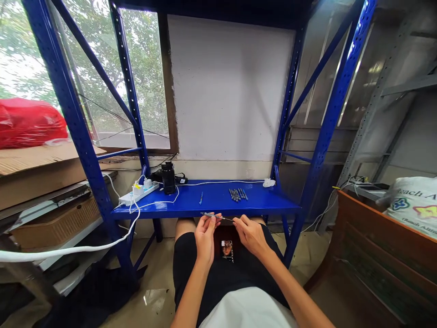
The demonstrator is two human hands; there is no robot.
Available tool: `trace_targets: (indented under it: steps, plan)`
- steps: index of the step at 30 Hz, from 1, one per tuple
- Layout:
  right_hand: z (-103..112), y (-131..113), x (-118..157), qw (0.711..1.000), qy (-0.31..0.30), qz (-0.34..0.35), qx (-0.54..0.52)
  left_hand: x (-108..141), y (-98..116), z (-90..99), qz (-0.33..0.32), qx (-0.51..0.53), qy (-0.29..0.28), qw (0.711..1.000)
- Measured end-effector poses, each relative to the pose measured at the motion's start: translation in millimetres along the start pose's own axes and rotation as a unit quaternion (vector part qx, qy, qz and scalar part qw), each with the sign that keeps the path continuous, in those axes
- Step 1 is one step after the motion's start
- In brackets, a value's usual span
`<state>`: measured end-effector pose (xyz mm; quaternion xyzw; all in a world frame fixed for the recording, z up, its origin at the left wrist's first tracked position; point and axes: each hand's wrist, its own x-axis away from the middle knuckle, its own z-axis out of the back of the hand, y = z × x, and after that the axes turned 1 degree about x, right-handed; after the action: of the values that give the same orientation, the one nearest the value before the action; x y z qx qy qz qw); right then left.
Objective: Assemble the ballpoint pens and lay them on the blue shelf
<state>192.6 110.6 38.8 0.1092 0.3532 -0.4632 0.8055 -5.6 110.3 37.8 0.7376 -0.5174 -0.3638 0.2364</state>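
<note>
Left hand (205, 234) has a pen (207, 214) pinched snug, right hand (251, 233)'s pinching the thin rod (228, 219) at its end. More pens (238, 195) lie on the blue table (215, 202).

White wall (221, 91) beside bright window (146, 73)

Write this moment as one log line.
left hand: holds slim grey pen; right hand: pinches thin dark rod; blue metal shelf: dark pens

One head-worn view, forward and down from above the lap (239, 275) to the nearby blue shelf (215, 195).
</note>
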Motion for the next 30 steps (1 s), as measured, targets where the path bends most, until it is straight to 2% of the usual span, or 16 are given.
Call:
trace_targets:
  steps: [4, 8, 12, 17, 22, 25, 30]
  plan:
    - [13.1, -4.7, -3.1, 0.999, 0.032, 0.013, 0.006, 1.2, 16.7, -8.4, -0.006, 0.027, 0.010, 1.000]
    - [10.4, -8.6, -1.9, 0.999, 0.046, 0.023, 0.016, 4.3, 19.1, -12.7, -0.004, 0.052, 0.028, 0.998]
    - [6.4, -15.2, -0.4, 0.997, 0.060, 0.041, 0.022, 12.7, 18.5, -16.9, 0.007, 0.058, 0.018, 0.998]
    - [2.4, -24.2, 1.2, 0.996, 0.071, 0.052, 0.015, 22.8, 8.8, -16.1, 0.010, 0.023, -0.004, 1.000]
    - [-4.6, -29.8, 5.2, 0.997, 0.047, 0.054, 0.009, 28.2, -9.0, -7.1, 0.000, -0.012, -0.022, 1.000]
    - [-8.5, -28.9, 7.4, 0.998, 0.039, 0.051, 0.006, 28.7, -12.9, -1.3, -0.022, -0.008, 0.026, 0.999]
    - [-9.1, -20.7, 12.0, 0.998, 0.052, 0.019, -0.025, 26.0, -7.7, 5.2, -0.084, 0.009, 0.134, 0.987]
